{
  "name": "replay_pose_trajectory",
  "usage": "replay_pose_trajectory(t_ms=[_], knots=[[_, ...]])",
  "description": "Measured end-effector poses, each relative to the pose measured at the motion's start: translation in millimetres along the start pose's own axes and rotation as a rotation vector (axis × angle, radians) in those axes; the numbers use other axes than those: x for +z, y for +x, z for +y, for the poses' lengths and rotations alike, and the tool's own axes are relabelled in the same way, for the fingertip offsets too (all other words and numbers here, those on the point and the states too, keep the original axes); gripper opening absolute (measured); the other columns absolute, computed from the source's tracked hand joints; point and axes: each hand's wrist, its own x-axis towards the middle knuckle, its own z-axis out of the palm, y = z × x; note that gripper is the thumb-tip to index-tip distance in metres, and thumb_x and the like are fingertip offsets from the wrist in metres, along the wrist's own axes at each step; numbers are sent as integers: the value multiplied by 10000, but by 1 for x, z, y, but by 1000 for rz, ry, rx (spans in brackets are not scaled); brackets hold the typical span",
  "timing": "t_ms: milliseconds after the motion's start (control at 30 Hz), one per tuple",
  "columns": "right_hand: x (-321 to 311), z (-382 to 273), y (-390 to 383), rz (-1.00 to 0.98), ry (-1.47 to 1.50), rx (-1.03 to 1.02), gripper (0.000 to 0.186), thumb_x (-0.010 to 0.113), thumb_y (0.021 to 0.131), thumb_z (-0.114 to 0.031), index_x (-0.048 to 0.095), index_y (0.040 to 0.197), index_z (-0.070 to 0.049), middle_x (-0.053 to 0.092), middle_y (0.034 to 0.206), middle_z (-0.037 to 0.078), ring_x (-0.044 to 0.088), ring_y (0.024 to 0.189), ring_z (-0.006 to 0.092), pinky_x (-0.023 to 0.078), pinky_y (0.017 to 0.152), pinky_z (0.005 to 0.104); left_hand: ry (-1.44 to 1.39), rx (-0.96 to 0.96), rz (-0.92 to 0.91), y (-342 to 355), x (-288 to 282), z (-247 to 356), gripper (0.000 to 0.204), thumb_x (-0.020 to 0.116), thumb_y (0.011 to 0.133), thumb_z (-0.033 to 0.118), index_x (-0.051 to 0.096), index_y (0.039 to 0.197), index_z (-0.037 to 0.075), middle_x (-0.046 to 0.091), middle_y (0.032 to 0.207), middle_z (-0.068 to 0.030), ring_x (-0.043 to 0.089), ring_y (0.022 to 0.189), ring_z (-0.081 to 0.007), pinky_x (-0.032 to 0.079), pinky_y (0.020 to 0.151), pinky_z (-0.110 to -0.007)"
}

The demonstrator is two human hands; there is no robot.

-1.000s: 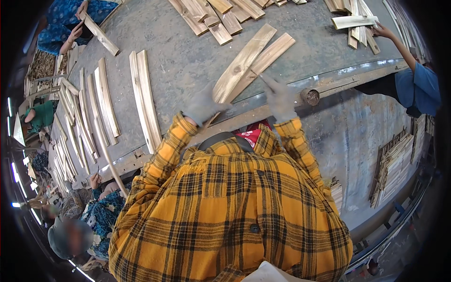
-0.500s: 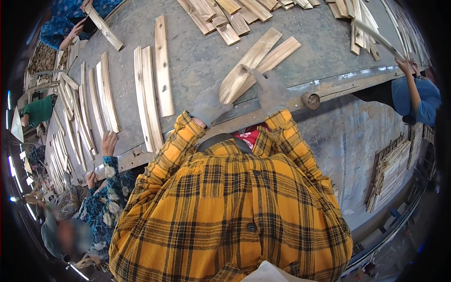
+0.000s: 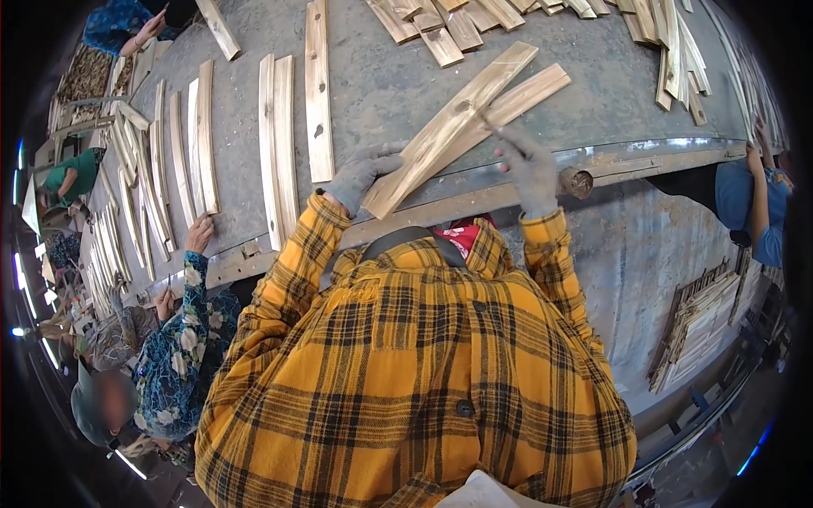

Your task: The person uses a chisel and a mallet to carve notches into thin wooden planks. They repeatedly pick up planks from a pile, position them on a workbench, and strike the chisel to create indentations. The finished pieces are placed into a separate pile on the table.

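A wooden slat with a dark knot lies slantwise before me, its near end reaching over the table's front edge. It crosses on top of a second slat. My gloved left hand is closed at the upper slat's near end, gripping its left edge. To the right of both slats, my gloved right hand is closed, some fingertips curled in. A thin dark point sticks out from it toward the lower slat's edge; whether it is a slim tool or a finger I cannot make out.
More slats lie to the left, with a single knotty slat beside them. Short pieces are heaped at the back. A round wooden peg juts from the table edge. Co-workers' hands are at left, far left and right.
The upper slat has slid toward me, its near end now past the table edge. My right hand has drawn back to the right, off the knot. The whole view has shifted slightly.
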Motion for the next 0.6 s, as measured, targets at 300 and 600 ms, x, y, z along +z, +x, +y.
replay_pose_trajectory(t_ms=[300, 600], knots=[[28, -29, -47, 36, -675, -326, 469, 585, 777, -14, 643, 1215, -173, 624, 972, 89, 616, 865, 302, 504, 703, 407, 35, 185, 39, 12, 40, 1, 478, 509, 903, 64, 470, 1360, -72, 636, 1145, -129, 621, 948, -122, 498, 849, -237], [28, -35, -71, 26, -839, -306, 504, 562, 806, -29, 589, 1277, -207, 593, 975, 71, 604, 878, 286, 509, 705, 407, 22, 171, 6, 24, 45, -4, 483, 509, 920, 56, 438, 1380, -73, 616, 1196, -128, 634, 960, -123, 519, 858, -240]])
